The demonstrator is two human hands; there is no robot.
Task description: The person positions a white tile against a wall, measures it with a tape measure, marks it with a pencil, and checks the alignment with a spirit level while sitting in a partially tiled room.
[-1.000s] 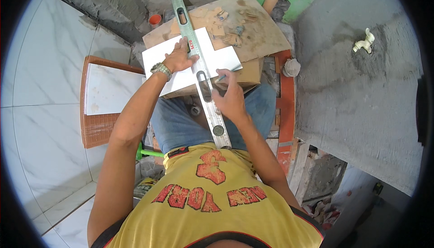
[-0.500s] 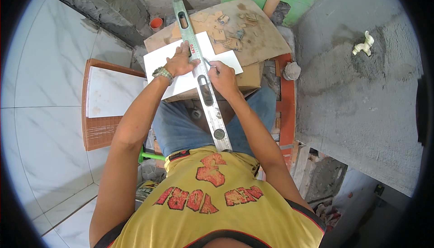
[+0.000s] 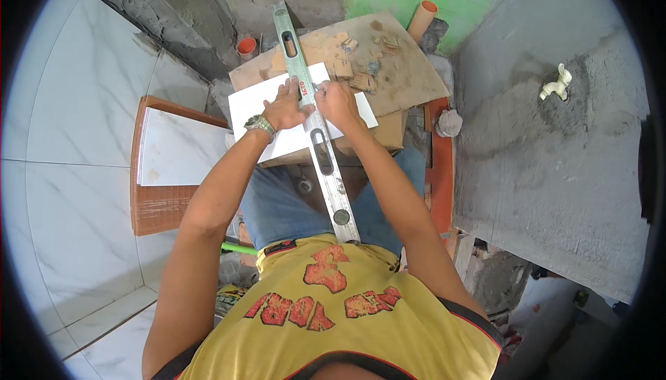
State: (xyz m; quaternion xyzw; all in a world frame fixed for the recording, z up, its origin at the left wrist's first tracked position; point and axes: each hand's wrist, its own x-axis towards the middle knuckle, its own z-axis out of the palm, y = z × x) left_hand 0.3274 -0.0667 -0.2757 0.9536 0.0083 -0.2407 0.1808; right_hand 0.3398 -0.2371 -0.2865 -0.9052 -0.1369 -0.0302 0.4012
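A long metal spirit level point(image 3: 330, 184) slants across a white tile point(image 3: 251, 105), its near end against my waist. My left hand point(image 3: 283, 111), with a watch on the wrist, lies flat across the tile and the level's left edge, fingers spread. Beside the level's right edge, my right hand point(image 3: 338, 106) is closed round a thin pen-like tool, mostly hidden by the fingers now. The tile rests on a board point(image 3: 416, 78) over a cardboard box point(image 3: 390, 130) in front of my knees.
Broken tan pieces point(image 3: 343, 68) litter the board's far part. An orange pipe point(image 3: 423, 19) stands behind it. White tiles in brown cardboard point(image 3: 166, 206) lean at the left. On the right grey wall is a cream tap point(image 3: 556, 83). A grey-topped pipe stub point(image 3: 449, 123) stands beside the board.
My right hand has moved up along the level's edge, away from me. My left hand stays pressed on the level and tile. The whole view has shifted slightly.
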